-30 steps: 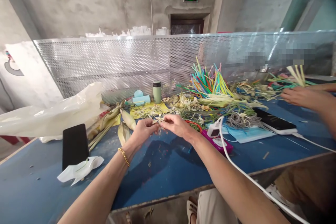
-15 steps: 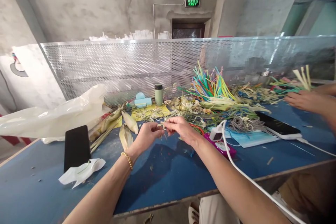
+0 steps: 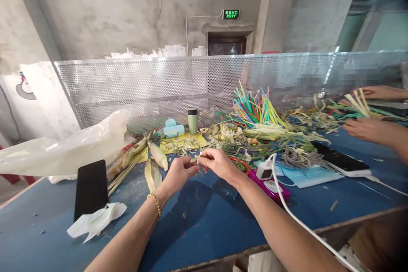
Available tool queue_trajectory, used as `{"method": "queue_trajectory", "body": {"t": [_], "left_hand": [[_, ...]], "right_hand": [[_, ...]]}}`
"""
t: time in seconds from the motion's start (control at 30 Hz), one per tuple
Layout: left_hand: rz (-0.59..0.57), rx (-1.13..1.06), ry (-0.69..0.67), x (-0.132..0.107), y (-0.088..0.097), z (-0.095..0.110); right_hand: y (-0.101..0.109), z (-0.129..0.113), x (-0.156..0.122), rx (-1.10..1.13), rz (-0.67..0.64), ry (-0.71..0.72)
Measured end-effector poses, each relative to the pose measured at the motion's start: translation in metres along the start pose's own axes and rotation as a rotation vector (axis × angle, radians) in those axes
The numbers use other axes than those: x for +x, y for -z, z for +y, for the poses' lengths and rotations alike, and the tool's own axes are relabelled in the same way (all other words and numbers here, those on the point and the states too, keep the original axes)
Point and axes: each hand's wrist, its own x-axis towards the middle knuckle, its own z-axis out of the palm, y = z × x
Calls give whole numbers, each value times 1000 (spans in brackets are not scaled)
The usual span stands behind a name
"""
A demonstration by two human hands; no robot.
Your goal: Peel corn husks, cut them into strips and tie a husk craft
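Pale fibre (image 3: 195,159), pinched by my left hand (image 3: 179,173) and right hand (image 3: 218,165), presumably for precision; corn husk (image 3: 158,156) near, at their nine o'clock

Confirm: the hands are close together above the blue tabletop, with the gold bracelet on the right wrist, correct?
No: the head view shows the gold bracelet on the left wrist, not the right. The left hand and right hand are close together above the blue tabletop.
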Motion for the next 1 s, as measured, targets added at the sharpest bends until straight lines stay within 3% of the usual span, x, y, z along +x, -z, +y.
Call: {"method": "queue_trajectory", "body": {"t": [0.23,0.4,0.53,0.8,1.0], "left_hand": [[-119,-15,-29,-4,0,5],[-96,130,-89,-8,0,11],[-102,144,-43,-10,-2,13],[-165,-134,50,-10,-2,17],[-47,-174,45,-1,-3,-4]], "right_hand": [[3,0,-1,105,-77,-38],[8,3,-1,257,-146,-90],[13,2,-2,266,-218,-100],[6,1,-1,133,-110,-72],[-5,4,-1,35,-63,-62]]}}
